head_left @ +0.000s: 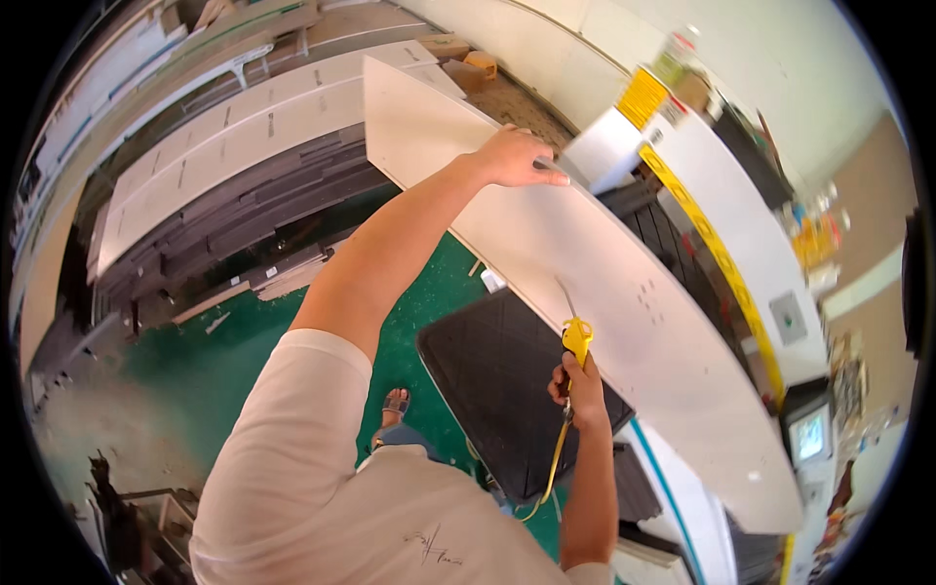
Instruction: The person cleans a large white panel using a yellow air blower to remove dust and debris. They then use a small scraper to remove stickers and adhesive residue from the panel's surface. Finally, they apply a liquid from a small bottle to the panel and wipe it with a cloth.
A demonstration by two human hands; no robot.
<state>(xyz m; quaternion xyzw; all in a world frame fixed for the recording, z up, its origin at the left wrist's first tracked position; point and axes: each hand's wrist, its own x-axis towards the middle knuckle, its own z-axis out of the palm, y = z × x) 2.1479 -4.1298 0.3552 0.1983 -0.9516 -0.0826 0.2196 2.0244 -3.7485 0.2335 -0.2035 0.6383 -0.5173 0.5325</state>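
Head view is showing the left grip point(517, 161) clasping the far edge of a pale panel point(604, 263), which is stretching out on both sides of it, while the right grip point(580, 382) is holding a yellow air gun point(576, 339); the thin nozzle point(568, 300) is pointing at the panel's face between the two grips, and whether its tip is touching cannot be told. Working well is probably calling for a firm edge hold, a shallow nozzle angle without scraping, and slack in the yellow hose point(557, 458) hanging below the right grip. Just left of the right grip, a black counter point(497, 380) is reaching beneath the panel, over a green floor point(414, 283). Left of the left grip, stacked boards point(244, 136) are lying; to its right, past the panel, a white unit with yellow trim point(746, 200) is standing near a pale wall point(799, 58).
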